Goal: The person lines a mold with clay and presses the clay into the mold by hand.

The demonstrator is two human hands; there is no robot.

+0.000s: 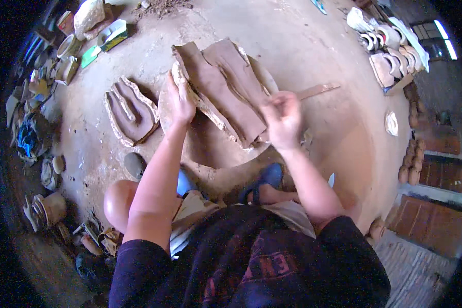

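A plaster mould (210, 110) with a rough, pale rim stands tilted over a round board (210, 154), lined with smooth brown clay (215, 84) in two long channels. My left hand (180, 102) grips the mould's left edge, its fingers against the rim. At the lower right side of the clay, my right hand (283, 118) is slightly blurred with the fingers curled together; whatever is between them cannot be made out. A flat brown strip (318, 90) lies just beyond that hand. To the left, a smaller U-shaped mould (131, 110) lined with clay rests on the floor.
A dark round stone (135, 165) lies near my left knee. Tubs, a green scoop (91, 56) and clutter line the left side. Curved pale pieces (392, 59) are stacked at the far right. A pale ring (391, 123) and a small blade (331, 180) lie to the right.
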